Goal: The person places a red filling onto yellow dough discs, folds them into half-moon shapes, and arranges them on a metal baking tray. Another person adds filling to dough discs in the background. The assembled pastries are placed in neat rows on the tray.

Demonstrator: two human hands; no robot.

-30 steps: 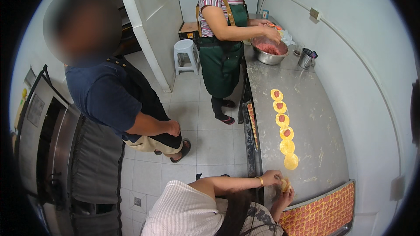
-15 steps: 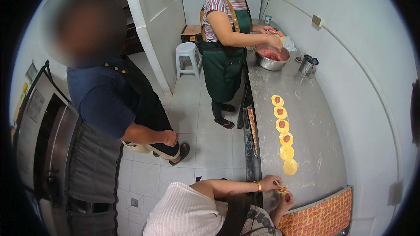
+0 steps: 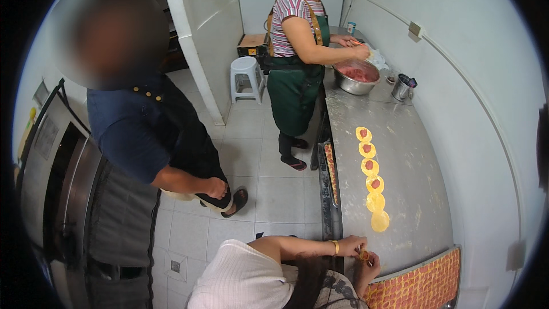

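Observation:
Low in the picture, at the near end of the metal table, my left hand [image 3: 354,244] and my right hand [image 3: 371,262] are close together. Both are closed, pinching a small folded yellow dumpling wrapper [image 3: 363,255] between the fingertips. My fingers partly hide it, and any filling inside cannot be made out. A gold bracelet [image 3: 336,247] circles my left wrist. Just beyond my hands, a row of overlapping round yellow wrappers runs away along the table. The two nearest, such as this plain wrapper [image 3: 380,221], are bare; the farther ones carry pink meat filling [image 3: 375,183].
A tray [image 3: 459,277] full of yellow-and-pink dumplings lies right of my hands. At the table's far end, a co-worker [image 3: 293,74] works over a steel bowl [image 3: 354,87] of pink meat, beside a metal cup [image 3: 402,87]. Another person [image 3: 137,131] stands left; a stool [image 3: 247,80] is behind.
My hands have shifted slightly, and the wrapper looks more folded between them. The co-worker's right hand has moved away from the meat bowl toward the other hand.

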